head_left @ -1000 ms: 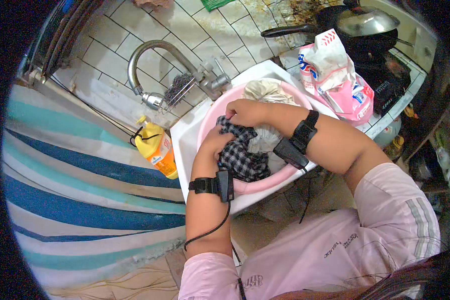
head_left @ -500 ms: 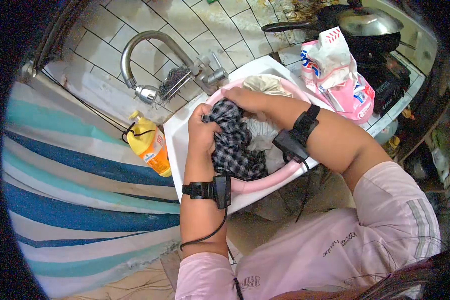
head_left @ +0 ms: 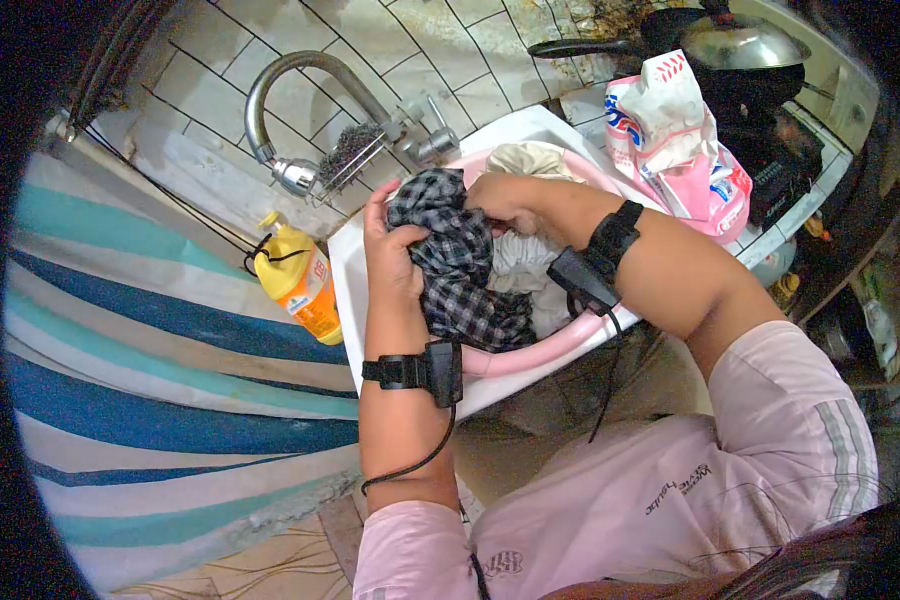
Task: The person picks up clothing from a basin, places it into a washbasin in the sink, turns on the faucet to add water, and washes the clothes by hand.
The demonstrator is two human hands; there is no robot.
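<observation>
Checked cloth (head_left: 462, 270), bunched in the pink basin (head_left: 550, 350); my left hand (head_left: 391, 258) clasps its left edge, thumb uppermost; my right hand (head_left: 502, 197) curls against it, grip unclear to me; surrounding, the white sink (head_left: 535, 121)

You are in what looks like a home kitchen. Ahead of you, a curved metal faucet (head_left: 315, 60) and a rack (head_left: 356, 168) holding a scouring pad (head_left: 346, 154) sit by a tiled wall (head_left: 450, 50), next to a white sink (head_left: 542, 122). To your right, a long-handled pan (head_left: 610, 47) and a shiny domed lid (head_left: 745, 42) point to cooking. The pink basin (head_left: 530, 354) of clothes (head_left: 465, 295) in your sink suggests a household.
</observation>
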